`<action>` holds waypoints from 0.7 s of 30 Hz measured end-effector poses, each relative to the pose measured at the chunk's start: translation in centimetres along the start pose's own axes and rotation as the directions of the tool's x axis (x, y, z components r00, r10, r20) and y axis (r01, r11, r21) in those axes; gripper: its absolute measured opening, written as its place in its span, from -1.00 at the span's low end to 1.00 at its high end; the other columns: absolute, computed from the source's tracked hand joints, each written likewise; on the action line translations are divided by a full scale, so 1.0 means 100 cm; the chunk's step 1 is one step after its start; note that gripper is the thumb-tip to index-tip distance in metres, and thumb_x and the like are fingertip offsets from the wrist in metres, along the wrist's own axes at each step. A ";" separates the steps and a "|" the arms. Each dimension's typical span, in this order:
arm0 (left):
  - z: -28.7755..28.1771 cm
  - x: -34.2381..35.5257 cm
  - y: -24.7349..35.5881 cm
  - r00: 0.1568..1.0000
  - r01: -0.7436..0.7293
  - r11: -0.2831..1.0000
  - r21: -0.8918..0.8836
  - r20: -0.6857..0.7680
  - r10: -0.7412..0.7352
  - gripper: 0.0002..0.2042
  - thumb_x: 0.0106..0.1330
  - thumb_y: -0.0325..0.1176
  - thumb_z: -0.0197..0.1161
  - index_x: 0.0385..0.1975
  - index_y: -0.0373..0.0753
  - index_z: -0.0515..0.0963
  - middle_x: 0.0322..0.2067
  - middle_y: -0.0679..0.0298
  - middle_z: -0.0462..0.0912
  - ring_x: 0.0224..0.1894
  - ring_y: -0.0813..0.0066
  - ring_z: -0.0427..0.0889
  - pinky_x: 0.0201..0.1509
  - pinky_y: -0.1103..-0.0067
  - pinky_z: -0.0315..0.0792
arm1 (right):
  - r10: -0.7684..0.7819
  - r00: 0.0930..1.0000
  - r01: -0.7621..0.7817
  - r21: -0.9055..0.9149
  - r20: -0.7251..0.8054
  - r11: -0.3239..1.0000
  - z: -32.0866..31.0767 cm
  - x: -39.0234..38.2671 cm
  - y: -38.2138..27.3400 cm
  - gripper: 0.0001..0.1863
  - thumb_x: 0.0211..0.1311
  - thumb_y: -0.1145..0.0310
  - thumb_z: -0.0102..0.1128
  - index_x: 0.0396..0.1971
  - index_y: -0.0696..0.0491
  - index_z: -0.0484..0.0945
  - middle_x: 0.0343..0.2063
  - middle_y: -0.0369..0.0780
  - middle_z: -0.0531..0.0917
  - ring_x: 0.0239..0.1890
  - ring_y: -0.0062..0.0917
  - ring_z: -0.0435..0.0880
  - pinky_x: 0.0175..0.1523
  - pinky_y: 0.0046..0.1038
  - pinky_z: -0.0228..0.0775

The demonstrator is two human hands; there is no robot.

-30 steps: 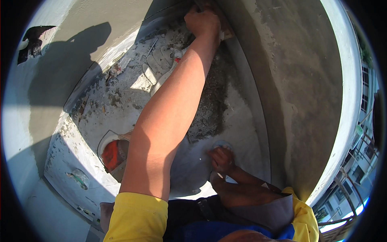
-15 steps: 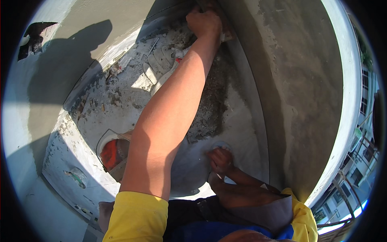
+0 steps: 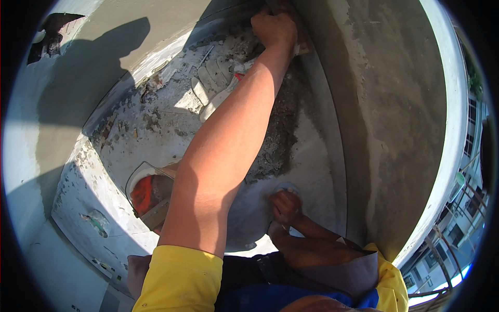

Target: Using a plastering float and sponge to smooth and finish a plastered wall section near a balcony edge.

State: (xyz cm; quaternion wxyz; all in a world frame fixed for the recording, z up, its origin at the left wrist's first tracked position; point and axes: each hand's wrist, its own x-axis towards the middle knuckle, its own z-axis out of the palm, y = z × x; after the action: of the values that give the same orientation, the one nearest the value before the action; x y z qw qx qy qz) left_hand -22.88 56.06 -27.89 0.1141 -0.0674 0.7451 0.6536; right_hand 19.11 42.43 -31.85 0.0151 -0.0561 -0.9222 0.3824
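My left arm reaches forward across the middle, and my left hand [image 3: 274,30] is closed around the dark handle of a float-like tool at the far end. A brownish board edge [image 3: 302,48] of that tool shows beside the wrist, against the foot of the curved wall. Most of the tool is hidden by the hand. Low and near my knees, my right hand [image 3: 286,206] is closed, fingers curled and slightly blurred. A pale round thing [image 3: 287,187] shows just beyond its fingers; whether the hand holds it I cannot make out.
A bucket [image 3: 130,179] with a wire handle and orange-red inside stands left of my forearm. Beyond lie a pale glove-like thing [image 3: 214,78] and rubble. Dark wet mortar [image 3: 278,140] covers part of the floor. Curved plastered walls [image 3: 405,104] enclose me.
The view has turned slightly, so the far floor and my left hand appear a little further right. Both hands stay closed, and the right one has hardly moved.
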 end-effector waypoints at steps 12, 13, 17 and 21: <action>0.006 -0.001 -0.008 1.000 -0.012 0.960 -0.278 -0.004 0.011 -0.74 0.23 -0.46 0.20 -0.16 -0.51 0.61 -0.31 0.02 0.70 -0.29 0.33 0.64 -0.18 0.44 0.50 | 0.009 1.000 -0.009 -0.003 -0.009 1.000 -0.003 0.003 -0.003 -0.60 -0.19 0.47 0.20 -0.20 0.01 0.65 -0.44 -0.24 0.52 -0.44 -0.41 0.57 -0.36 -0.35 0.38; 0.004 -0.001 -0.008 1.000 0.025 0.962 -0.272 0.008 -0.023 -0.74 0.23 -0.46 0.20 -0.16 -0.51 0.60 -0.31 0.01 0.69 -0.29 0.33 0.64 -0.18 0.43 0.50 | 0.011 1.000 -0.011 -0.003 -0.009 1.000 -0.002 0.001 -0.003 -0.60 -0.19 0.47 0.20 -0.20 0.01 0.65 -0.44 -0.24 0.52 -0.44 -0.41 0.57 -0.36 -0.35 0.38; 0.003 -0.001 -0.005 1.000 0.016 0.978 -0.206 0.018 -0.013 -0.73 0.24 -0.46 0.20 -0.13 -0.51 0.59 -0.31 0.02 0.69 -0.30 0.33 0.64 -0.19 0.43 0.50 | 0.013 1.000 -0.013 0.005 -0.010 1.000 -0.001 0.001 0.000 -0.61 -0.20 0.47 0.20 -0.22 0.03 0.64 -0.45 -0.24 0.51 -0.44 -0.41 0.57 -0.36 -0.36 0.37; 0.003 0.000 -0.006 1.000 -0.028 0.995 -0.095 0.009 0.029 -0.73 0.24 -0.46 0.20 -0.13 -0.51 0.59 -0.32 0.02 0.69 -0.30 0.34 0.64 -0.20 0.43 0.50 | 0.013 1.000 -0.013 0.002 -0.003 1.000 -0.001 0.000 0.000 -0.61 -0.20 0.46 0.20 -0.22 0.04 0.64 -0.45 -0.24 0.52 -0.43 -0.41 0.57 -0.36 -0.35 0.38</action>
State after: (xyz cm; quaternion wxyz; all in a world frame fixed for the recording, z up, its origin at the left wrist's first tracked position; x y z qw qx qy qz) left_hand -22.67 56.24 -28.47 0.1052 -0.0586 0.7135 0.6903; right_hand 19.13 42.51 -31.82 0.0140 -0.0625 -0.9214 0.3833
